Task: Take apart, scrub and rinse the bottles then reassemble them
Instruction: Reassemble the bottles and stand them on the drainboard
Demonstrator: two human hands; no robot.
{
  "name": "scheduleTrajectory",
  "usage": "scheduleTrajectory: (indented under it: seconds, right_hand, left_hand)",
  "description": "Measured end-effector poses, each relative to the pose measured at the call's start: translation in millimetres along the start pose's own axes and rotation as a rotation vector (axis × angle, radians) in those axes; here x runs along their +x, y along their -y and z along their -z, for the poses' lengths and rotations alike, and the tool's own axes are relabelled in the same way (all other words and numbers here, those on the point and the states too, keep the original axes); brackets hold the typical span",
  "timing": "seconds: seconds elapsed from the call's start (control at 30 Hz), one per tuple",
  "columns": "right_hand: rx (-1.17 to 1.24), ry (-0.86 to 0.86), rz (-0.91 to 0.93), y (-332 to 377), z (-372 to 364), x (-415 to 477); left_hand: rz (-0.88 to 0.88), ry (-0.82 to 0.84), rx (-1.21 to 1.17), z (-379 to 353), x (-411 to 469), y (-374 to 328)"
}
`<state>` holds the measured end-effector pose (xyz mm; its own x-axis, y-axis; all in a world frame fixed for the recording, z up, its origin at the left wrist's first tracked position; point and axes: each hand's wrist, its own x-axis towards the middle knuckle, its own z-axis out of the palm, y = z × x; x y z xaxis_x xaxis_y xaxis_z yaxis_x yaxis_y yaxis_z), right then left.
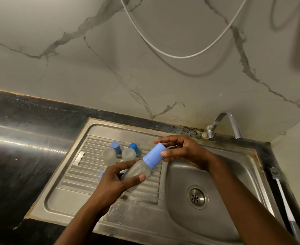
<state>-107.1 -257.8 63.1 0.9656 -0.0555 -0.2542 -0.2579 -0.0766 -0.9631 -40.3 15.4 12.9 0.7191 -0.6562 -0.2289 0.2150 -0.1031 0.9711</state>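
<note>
Two hands clamp one bottle, tilted above the drainboard: left hand grips its clear body, right hand pinches its blue cap. Second bottle and third bottle lie just behind. Left hand partly hides a blue piece. Sink basin right, tap behind, brush on black table.

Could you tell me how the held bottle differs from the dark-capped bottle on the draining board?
The left hand and right hand grip the held bottle; the dark-capped bottle lies on the draining board. The held bottle's cap is paler blue than the dark-capped bottle's. Both have cloudy bodies.
</note>
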Motion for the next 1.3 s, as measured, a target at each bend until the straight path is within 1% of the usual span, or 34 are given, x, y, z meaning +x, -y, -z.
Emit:
scheduleTrajectory:
  seconds: [0.33, 0.47, 0.6, 0.67, 0.73, 0.83, 0.93, 1.0, 1.1, 1.2, 1.3]
  right_hand:
    - [-0.044, -0.017, -0.011, 4.6, 4.0, 2.2]
    - [-0.101, -0.028, -0.036, 8.1, 5.0, 2.0]
    - [-0.149, -0.048, -0.039, 7.8, 2.5, 3.4]
    - [-0.123, -0.063, -0.021, 1.6, -1.9, 4.4]
    - [-0.031, -0.095, -0.017, -8.1, -8.1, 5.2]
    - [0.104, -0.118, -0.07, -26.6, -21.3, 1.8]
    - [0.071, -0.047, -0.115, -44.4, -37.5, -2.5]
    - [0.091, -0.044, -0.119, -51.0, -46.1, -2.0]
    - [0.129, -0.097, -0.11, -53.7, -48.3, 3.9]
    - [0.154, -0.107, -0.098, -56.0, -39.7, 16.1]
    - [0.172, -0.225, -0.087, -57.4, -20.8, 38.5]
  left_hand:
    - [-0.011, -0.028, -0.022, -5.6, 3.1, 5.8]
    - [-0.021, -0.016, -0.016, -9.3, 3.5, 7.9]
    - [-0.01, -0.053, -0.014, -12.9, 3.5, 13.7]
    - [-0.008, -0.075, -0.013, -13.8, 3.1, 14.4]
    - [-0.013, -0.093, -0.025, -14.2, 4.5, 13.9]
    - [-0.013, -0.131, -0.071, -18.4, 8.1, 11.6]
    - [-0.024, -0.179, -0.036, -26.8, 14.3, 9.9]
    - [-0.038, -0.193, -0.008, -31.1, 18.9, 10.5]
    - [-0.056, -0.209, 0.036, -33.6, 25.6, 13.3]
    - [-0.044, -0.212, 0.072, -30.3, 33.2, 19.5]
    - [0.037, -0.243, 0.004, -23.2, 38.5, 28.5]
